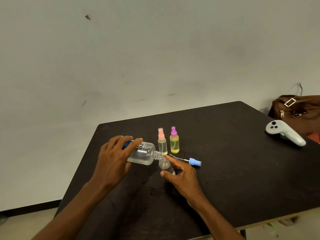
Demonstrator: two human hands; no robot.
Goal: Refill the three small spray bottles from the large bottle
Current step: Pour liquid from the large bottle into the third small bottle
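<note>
My left hand (115, 157) grips the large clear bottle (144, 154), tipped on its side with its open neck over the mouth of a small clear spray bottle (166, 166). My right hand (181, 175) holds that small uncapped bottle between thumb and fingers, tilted on the dark table (233, 170). Its blue spray cap (194, 161) with the dip tube lies just right of the hand. Behind stand two capped small bottles: one with a pink cap (162, 142) and a yellow one with a purple cap (174, 141).
A white game controller (284, 132) lies at the table's right edge. A brown bag (297, 111) sits beyond it against the wall. The table's left edge drops to the floor.
</note>
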